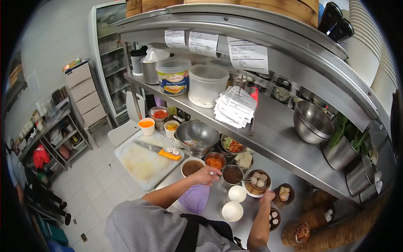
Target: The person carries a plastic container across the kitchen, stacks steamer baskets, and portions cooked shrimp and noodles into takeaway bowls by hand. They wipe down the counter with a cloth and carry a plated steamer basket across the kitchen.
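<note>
My left hand is closed round a thin metal spoon handle, above the front of the work table. Beside it stands a metal pot of brown sauce. The spoon's far end reaches the rim of a small bamboo steamer of pale dumplings. Under the steamer is a white plate. My right hand pinches the edge of that plate; its fingertips are partly hidden. Two white bowls sit nearer me, and a purple cloth lies below my left wrist.
A cutting board carries an orange-handled knife. Behind my hands are a large metal bowl and several ingredient containers. An overhanging steel shelf holds tubs and receipts. More bamboo steamers stand at right. Another person is far left.
</note>
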The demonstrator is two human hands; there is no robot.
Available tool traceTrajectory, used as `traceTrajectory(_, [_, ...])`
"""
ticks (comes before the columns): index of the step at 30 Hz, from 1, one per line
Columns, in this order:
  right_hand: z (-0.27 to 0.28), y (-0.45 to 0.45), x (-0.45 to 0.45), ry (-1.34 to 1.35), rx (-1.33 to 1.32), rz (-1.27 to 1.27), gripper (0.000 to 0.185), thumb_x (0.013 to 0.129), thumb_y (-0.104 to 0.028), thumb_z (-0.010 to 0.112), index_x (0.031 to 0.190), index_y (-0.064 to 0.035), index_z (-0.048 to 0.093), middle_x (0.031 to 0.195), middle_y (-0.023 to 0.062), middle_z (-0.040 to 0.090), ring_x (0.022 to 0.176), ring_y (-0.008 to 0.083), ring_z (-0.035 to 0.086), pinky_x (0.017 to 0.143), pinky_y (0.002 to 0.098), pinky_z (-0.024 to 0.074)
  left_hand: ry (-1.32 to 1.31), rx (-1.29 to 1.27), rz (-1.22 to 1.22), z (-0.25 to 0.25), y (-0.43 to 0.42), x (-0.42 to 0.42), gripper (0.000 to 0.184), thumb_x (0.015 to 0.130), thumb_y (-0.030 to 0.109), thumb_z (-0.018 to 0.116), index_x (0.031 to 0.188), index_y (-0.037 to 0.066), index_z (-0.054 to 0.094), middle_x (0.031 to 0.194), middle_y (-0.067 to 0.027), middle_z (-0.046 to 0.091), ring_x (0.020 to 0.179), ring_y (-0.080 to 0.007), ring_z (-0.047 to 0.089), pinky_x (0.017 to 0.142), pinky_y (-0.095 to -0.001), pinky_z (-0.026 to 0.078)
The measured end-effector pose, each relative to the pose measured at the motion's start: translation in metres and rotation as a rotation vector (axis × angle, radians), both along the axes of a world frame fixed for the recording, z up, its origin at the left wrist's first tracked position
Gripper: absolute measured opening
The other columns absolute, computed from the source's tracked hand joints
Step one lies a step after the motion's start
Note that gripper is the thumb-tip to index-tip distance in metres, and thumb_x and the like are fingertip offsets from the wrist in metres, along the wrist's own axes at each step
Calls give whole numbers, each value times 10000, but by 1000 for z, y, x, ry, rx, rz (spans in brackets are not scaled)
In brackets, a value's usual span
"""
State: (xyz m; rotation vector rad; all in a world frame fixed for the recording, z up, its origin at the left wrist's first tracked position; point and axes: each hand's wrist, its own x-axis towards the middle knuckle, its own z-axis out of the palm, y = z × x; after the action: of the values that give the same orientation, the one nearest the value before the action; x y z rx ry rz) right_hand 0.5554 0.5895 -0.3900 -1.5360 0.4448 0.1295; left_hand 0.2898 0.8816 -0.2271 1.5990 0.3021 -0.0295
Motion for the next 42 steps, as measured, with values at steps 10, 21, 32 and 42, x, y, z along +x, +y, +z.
traceTrajectory(10, [98,-34,7,-226,-16,-8,301,786,30,418,1069,80,508,966,139,594,785,241,607,664,352,505,9,-30,133,4,-34,78,377,852,348,631,1034,19,603,869,-81,628,432,-90,470,395,-236,419])
traceTrajectory(21, [197,62,-177,-131,191,488,370,815,72,451,1179,3,445,974,139,591,788,200,586,624,288,489,-65,-954,235,-8,-17,-18,479,924,452,468,1202,63,498,1031,-77,615,807,-173,635,709,-349,550])
traceTrajectory(32, [195,327,-409,3,123,1370,366,810,69,525,1135,-88,465,951,122,628,777,179,621,534,284,494,-426,-875,891,-14,118,-366,476,949,408,439,1193,4,499,1125,-111,591,996,-193,600,835,-353,516])
traceTrajectory(42, [157,517,-611,351,269,2150,334,857,-1,556,1130,-91,387,978,134,617,809,210,629,581,330,534,-798,-819,1635,-31,120,-566,448,953,374,443,1155,-16,532,1093,-122,606,966,-208,618,845,-355,517])
